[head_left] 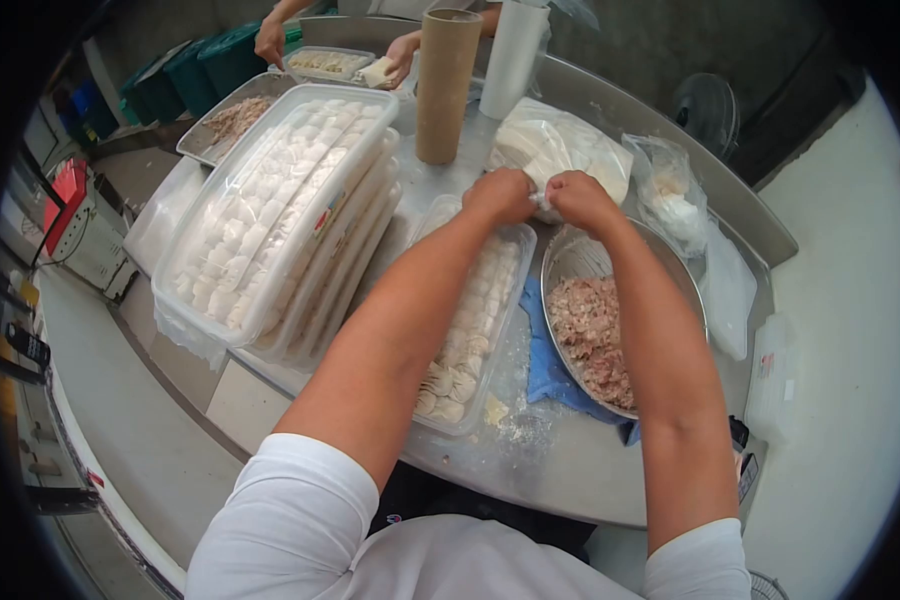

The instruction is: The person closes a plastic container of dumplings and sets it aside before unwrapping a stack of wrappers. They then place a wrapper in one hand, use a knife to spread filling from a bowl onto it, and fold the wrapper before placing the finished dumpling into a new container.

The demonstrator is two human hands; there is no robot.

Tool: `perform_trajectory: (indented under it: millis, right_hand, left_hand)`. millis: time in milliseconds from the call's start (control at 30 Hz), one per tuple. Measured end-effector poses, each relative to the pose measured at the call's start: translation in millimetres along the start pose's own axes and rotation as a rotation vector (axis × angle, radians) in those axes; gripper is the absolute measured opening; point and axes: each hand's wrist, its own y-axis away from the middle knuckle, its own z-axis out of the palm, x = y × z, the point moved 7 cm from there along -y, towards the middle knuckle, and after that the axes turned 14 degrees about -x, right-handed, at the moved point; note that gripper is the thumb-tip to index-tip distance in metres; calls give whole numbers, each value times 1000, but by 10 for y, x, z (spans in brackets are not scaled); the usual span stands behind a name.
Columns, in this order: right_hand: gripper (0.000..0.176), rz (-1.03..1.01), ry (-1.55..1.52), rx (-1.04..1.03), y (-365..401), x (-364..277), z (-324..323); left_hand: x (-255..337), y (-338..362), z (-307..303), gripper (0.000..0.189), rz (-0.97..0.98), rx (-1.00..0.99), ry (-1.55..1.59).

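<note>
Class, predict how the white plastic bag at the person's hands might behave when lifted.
The bag will probably flop, as its thin film is creased. Its bulging shape suggests some weight. Its glossy sheen hints it may be slippery.

I can read no words or numbers; the small coloured label (322, 220) on the stacked tubs (280, 210) is too blurred for me.

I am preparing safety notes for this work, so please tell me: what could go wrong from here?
1. The bag, pinched by the left hand and right hand, might tear if pulled hard.
2. The right arm crosses the uncovered bowl of minced filling, so loose bits could fall in.
3. The tall stack of boxes stands near the edge of the table; a bump might shift it.
</note>
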Motion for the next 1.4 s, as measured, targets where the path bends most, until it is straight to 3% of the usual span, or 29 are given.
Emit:
perform_trajectory:
  millis: [67, 133, 233, 333, 400, 533, 600, 700, 833, 967, 1067, 1133, 1233, 1300, 1333, 1400]
  right_hand:
    - [18, -32, 232, -123, 123, 14, -97]
    - [17, -51, 238, -76, 264, 194, -353]
    - [16, -100, 59, -47, 667, 545, -819]
    - [13, 17, -15, 7, 1368, 666, -1287]
    - [12, -24, -84, 48, 1801, 738, -1527]
    - [9, -77, -200, 168, 2586, 601, -1666]
    - [9, -106, -191, 237, 2941, 491, -1532]
    - [11, -200, -137, 389, 3579, 308, -1148]
    - [10, -339, -431, 614, 4369, 669, -194]
    - [5, -105, -784, 855, 4762, 1277, 919]
    - [4, -5, -902, 980, 4808, 1607, 1494]
    - [4, 38, -811, 957, 4701, 1630, 1633]
    - [6, 97, -719, 906, 4572, 1618, 1583]
    - [7, 135, -726, 872, 4552, 1646, 1586]
    - [7, 111, -779, 904, 4552, 1673, 1594]
    - [7, 89, -839, 945, 4567, 1685, 1592]
  left_hand:
    - [-17, -38, -1, 27, 18, 9, -19]
    - [17, -24, -47, 28, 41, 24, -37]
    - [67, 40, -151, 29, 56, 83, -24]
    - [19, 72, -217, 26, 19, 154, -154]
    - [-26, 39, -97, 27, 285, -77, -294]
    - [-12, 164, -263, 22, 418, -24, -232]
    - [67, 72, -153, 25, 400, -144, -212]
    - [23, -71, 50, 28, 309, -109, -33]
    - [139, -169, 82, 29, 219, -251, -82]
    - [180, -369, 163, 27, 270, -176, -126]
    - [169, -846, 330, 25, 374, -146, -254]
    - [307, -914, 439, 23, 455, -174, -345]
    - [646, -886, 403, 22, 483, -271, -121]
    - [526, -929, 424, 19, 157, -235, 603]
    - [547, -929, 396, 19, 165, -245, 597]
    - [490, -871, 285, 40, 131, -282, 528]
